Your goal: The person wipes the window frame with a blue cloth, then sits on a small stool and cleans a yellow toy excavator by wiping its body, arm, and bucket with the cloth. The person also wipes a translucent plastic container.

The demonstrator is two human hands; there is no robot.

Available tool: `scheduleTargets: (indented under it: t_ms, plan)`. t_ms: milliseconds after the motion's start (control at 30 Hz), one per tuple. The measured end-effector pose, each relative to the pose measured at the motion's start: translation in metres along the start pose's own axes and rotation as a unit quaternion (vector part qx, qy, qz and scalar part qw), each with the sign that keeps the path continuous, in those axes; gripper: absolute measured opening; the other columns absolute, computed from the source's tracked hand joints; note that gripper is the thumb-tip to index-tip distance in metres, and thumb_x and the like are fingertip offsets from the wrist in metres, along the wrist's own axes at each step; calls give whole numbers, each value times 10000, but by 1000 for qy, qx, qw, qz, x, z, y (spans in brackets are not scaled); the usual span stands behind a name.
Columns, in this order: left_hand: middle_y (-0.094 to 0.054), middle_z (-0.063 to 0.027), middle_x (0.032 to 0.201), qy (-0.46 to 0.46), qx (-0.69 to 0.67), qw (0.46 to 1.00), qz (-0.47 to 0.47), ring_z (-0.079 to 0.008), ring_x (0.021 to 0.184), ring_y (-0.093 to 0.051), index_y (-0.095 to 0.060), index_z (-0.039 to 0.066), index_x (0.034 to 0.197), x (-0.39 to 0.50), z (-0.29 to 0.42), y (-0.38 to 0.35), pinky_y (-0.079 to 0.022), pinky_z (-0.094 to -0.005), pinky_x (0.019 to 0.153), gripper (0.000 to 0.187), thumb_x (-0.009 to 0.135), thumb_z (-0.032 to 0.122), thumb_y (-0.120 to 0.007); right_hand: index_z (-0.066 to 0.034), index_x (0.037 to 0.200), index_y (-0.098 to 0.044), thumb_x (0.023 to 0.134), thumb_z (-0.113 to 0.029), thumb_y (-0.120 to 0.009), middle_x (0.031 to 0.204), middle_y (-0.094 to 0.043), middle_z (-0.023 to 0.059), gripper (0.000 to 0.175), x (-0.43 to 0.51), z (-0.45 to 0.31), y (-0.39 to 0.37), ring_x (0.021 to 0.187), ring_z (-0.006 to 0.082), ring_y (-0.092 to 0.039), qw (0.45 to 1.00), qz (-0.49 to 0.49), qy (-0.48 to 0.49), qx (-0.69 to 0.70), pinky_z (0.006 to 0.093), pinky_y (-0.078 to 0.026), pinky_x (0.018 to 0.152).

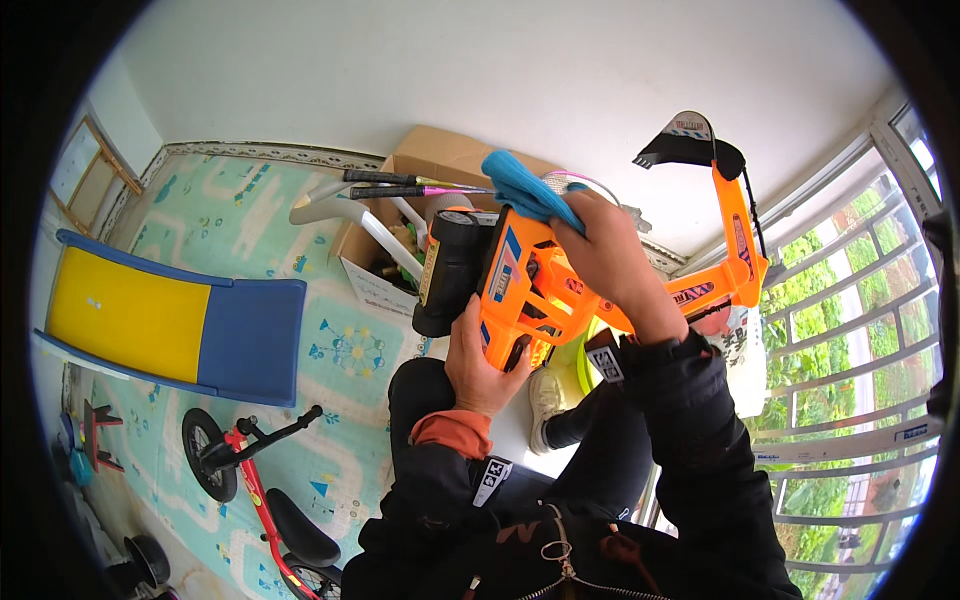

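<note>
An orange toy excavator (517, 281) is tilted in front of me, its black track or wheel part (448, 274) towards the left. My left hand (484, 364) grips the lower edge of its body. In my right hand (611, 255) is a blue cloth (525, 187), which lies against the upper edge of the orange body. From the toy, the jointed orange arm (735, 232) reaches out to the right and up, ending in a black bucket (694, 146).
Behind the toy stands a cardboard box (379, 289) with badminton rackets (397, 191) on it. A blue and yellow slide (180, 319) and a red balance bike (259, 499) are on the patterned mat (349, 435) at left. A barred window (847, 322) is at right.
</note>
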State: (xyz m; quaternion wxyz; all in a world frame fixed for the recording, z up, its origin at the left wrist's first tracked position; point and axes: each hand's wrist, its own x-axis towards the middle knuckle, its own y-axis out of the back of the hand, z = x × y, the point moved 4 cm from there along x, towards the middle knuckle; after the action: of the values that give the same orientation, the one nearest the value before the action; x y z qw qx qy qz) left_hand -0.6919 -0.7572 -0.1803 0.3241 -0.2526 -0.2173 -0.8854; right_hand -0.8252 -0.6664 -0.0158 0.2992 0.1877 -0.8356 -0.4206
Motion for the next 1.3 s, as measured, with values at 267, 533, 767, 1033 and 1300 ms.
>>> scheduleTargets:
  t_ms: [267,533,767,1033,1300]
  plan:
    - [-547,-227,1172,-9,-20,1000,-20,-400,1044,-578,-381,-18,1405,2,-3,1,-506,-431,873,861,664,134,-793,37,985,-646,858,0,-614,813,-660,71,136,-50,-10,53,715,122,-610,990,-2,-63,128,266,-488,653]
    - [-558,-195,1148,-10,47,997,-55,-385,1019,-578,-410,34,1403,-4,-3,-10,-497,-441,858,872,633,172,-797,-20,844,-571,727,-65,-626,900,-548,159,137,-32,-5,-22,935,339,-543,942,63,144,-295,385,-479,820]
    - [-563,-192,1161,-79,110,988,-77,-374,1034,-581,-410,14,1408,-7,-14,-14,-490,-424,880,819,720,245,-792,-33,812,-567,705,-70,-618,878,-529,126,124,-109,-34,-88,869,304,-559,960,-41,200,-190,354,-527,729]
    - [-524,-192,1276,230,-294,928,-5,-251,1121,-581,-305,-63,1439,-6,-35,-20,-481,-349,972,852,736,44,-775,10,1091,-631,793,88,-554,1004,-663,146,318,-70,-19,50,919,259,-655,980,189,55,19,340,-512,811]
    - [-560,-111,1252,198,-335,921,-13,-186,1103,-576,-359,-39,1406,-3,-45,-21,-494,-321,937,680,830,42,-712,31,1035,-514,753,45,-571,1009,-508,203,288,-89,-35,-53,926,387,-568,988,67,133,-40,417,-519,789]
